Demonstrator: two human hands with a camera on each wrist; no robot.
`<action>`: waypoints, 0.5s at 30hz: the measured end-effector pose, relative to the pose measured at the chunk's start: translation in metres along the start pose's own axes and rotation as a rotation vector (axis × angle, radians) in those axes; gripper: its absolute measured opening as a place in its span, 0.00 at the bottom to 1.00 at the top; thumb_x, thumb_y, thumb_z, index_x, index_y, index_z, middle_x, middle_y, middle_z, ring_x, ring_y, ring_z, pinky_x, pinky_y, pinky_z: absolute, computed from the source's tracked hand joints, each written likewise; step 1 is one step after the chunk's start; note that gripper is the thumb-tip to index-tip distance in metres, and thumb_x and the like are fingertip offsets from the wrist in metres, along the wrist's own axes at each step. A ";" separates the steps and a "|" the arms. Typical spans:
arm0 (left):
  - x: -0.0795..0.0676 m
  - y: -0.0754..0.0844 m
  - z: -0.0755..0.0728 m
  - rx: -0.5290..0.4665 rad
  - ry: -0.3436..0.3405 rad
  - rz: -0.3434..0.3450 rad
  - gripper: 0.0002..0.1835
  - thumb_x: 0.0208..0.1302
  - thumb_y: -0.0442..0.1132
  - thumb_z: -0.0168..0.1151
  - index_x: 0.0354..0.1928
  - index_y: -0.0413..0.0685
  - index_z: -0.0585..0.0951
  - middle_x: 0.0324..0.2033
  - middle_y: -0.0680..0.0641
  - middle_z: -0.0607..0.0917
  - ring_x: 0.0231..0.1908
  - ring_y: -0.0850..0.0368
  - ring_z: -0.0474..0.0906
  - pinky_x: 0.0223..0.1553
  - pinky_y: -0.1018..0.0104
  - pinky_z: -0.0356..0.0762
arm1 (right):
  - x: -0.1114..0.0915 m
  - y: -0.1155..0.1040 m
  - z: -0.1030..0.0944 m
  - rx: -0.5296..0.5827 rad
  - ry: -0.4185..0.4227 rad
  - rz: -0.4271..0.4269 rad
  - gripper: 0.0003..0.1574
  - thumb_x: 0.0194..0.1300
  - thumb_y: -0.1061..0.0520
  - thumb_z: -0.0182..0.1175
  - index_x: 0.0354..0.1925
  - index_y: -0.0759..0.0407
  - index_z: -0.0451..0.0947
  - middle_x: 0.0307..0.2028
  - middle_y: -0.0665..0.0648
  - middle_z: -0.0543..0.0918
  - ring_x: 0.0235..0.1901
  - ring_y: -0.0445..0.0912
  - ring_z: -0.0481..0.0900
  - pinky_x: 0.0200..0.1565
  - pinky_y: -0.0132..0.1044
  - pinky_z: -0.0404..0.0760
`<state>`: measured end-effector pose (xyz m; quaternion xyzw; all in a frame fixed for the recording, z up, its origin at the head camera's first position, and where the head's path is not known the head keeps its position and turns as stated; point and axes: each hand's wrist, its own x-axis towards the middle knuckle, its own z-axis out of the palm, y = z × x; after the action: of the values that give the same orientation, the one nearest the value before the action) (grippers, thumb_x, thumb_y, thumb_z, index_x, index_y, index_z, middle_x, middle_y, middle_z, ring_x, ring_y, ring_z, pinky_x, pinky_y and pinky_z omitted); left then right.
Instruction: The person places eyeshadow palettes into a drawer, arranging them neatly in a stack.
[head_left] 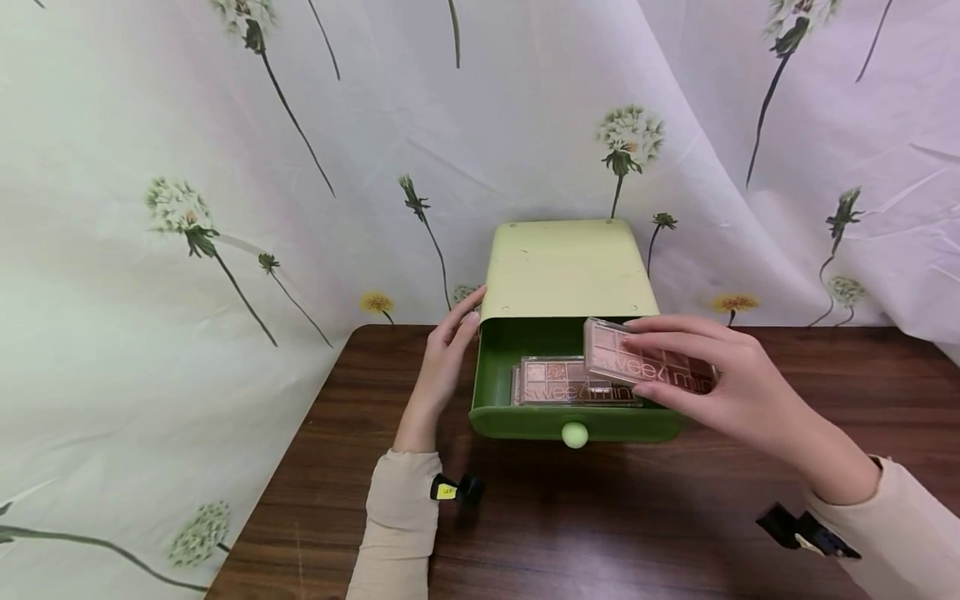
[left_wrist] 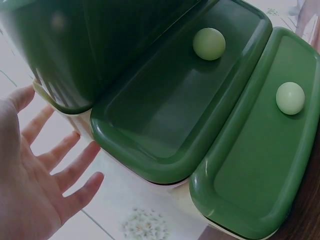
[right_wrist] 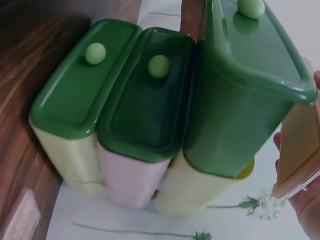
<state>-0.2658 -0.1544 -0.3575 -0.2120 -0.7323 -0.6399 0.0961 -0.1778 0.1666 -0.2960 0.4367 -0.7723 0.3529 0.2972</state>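
Observation:
A small drawer cabinet [head_left: 564, 268] has a pale yellow-green top. Its green top drawer [head_left: 517, 425], with a round light-green knob [head_left: 575, 435], is pulled out. Inside lie clear-lidded eyeshadow palettes [head_left: 555, 385], one overlapping another. My right hand [head_left: 731, 367] pinches another eyeshadow palette [head_left: 609, 357] between thumb and fingers, tilted over the drawer's right side. From the right wrist, that palette [right_wrist: 299, 145] appears edge-on beside the drawer. My left hand [head_left: 441, 362] is at the cabinet's left side, its fingers extended, with fingertips close to the wall in the left wrist view.
Two lower drawers, a middle one [right_wrist: 142, 100] and a bottom one [right_wrist: 75, 85], are pushed in. The cabinet stands on a dark wooden table [head_left: 322, 500] before a dandelion-print cloth [head_left: 337, 208]. A pale flat object [right_wrist: 22, 215] lies on the wood.

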 end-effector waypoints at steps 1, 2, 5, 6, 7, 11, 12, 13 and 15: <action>0.000 0.000 0.000 -0.002 0.001 0.002 0.23 0.79 0.49 0.47 0.71 0.60 0.70 0.69 0.57 0.68 0.66 0.58 0.66 0.62 0.50 0.68 | 0.002 -0.001 0.002 0.003 -0.010 0.004 0.26 0.64 0.45 0.68 0.53 0.60 0.85 0.52 0.57 0.83 0.53 0.43 0.78 0.49 0.25 0.72; 0.000 0.001 0.000 -0.005 0.001 0.002 0.23 0.79 0.48 0.47 0.72 0.60 0.70 0.69 0.57 0.68 0.66 0.57 0.66 0.62 0.49 0.69 | 0.004 -0.001 0.003 0.006 -0.024 0.011 0.25 0.62 0.48 0.70 0.53 0.59 0.84 0.53 0.56 0.83 0.52 0.42 0.78 0.47 0.25 0.72; 0.000 0.001 0.000 -0.010 -0.001 0.004 0.23 0.79 0.48 0.47 0.72 0.58 0.70 0.70 0.56 0.68 0.66 0.56 0.66 0.61 0.49 0.69 | 0.009 -0.004 0.007 0.008 -0.065 0.053 0.27 0.55 0.57 0.75 0.55 0.56 0.84 0.54 0.52 0.82 0.51 0.40 0.78 0.44 0.26 0.71; 0.000 0.001 0.000 -0.009 0.000 0.004 0.23 0.79 0.48 0.47 0.72 0.58 0.70 0.70 0.56 0.68 0.66 0.56 0.66 0.61 0.49 0.69 | 0.011 -0.005 0.009 0.007 -0.077 0.068 0.29 0.53 0.59 0.76 0.55 0.55 0.84 0.55 0.51 0.82 0.51 0.40 0.78 0.44 0.26 0.71; 0.000 0.001 0.000 -0.008 0.001 0.003 0.23 0.79 0.48 0.47 0.72 0.58 0.70 0.70 0.56 0.68 0.66 0.57 0.66 0.62 0.50 0.69 | 0.013 -0.006 0.010 0.005 -0.089 0.081 0.30 0.52 0.60 0.77 0.55 0.54 0.84 0.55 0.50 0.81 0.52 0.40 0.77 0.45 0.26 0.72; 0.000 0.001 0.001 -0.008 0.005 0.000 0.23 0.79 0.48 0.47 0.72 0.57 0.70 0.70 0.56 0.68 0.66 0.57 0.65 0.62 0.50 0.68 | 0.019 -0.008 0.016 0.004 -0.150 0.134 0.30 0.54 0.59 0.76 0.56 0.50 0.83 0.56 0.46 0.80 0.41 0.35 0.76 0.38 0.26 0.73; 0.000 0.000 0.001 -0.005 0.008 0.000 0.23 0.79 0.48 0.47 0.72 0.57 0.70 0.70 0.56 0.68 0.66 0.58 0.65 0.62 0.50 0.68 | 0.020 -0.009 0.017 0.007 -0.167 0.148 0.29 0.55 0.58 0.76 0.56 0.49 0.83 0.56 0.46 0.80 0.37 0.34 0.75 0.35 0.26 0.72; 0.000 0.001 0.001 -0.005 0.009 0.001 0.23 0.79 0.48 0.47 0.72 0.57 0.70 0.70 0.56 0.68 0.66 0.57 0.66 0.62 0.50 0.68 | 0.021 -0.009 0.018 0.007 -0.182 0.160 0.27 0.56 0.57 0.75 0.55 0.49 0.83 0.56 0.45 0.80 0.34 0.34 0.73 0.33 0.26 0.72; 0.000 0.001 0.001 -0.005 0.010 0.003 0.23 0.79 0.48 0.47 0.72 0.57 0.70 0.70 0.56 0.68 0.66 0.57 0.66 0.62 0.50 0.68 | 0.023 -0.009 0.021 0.016 -0.212 0.181 0.25 0.57 0.56 0.74 0.55 0.48 0.83 0.55 0.45 0.80 0.29 0.34 0.71 0.30 0.27 0.71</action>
<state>-0.2654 -0.1534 -0.3568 -0.2104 -0.7301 -0.6424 0.1002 -0.1831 0.1355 -0.2876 0.4024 -0.8328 0.3365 0.1772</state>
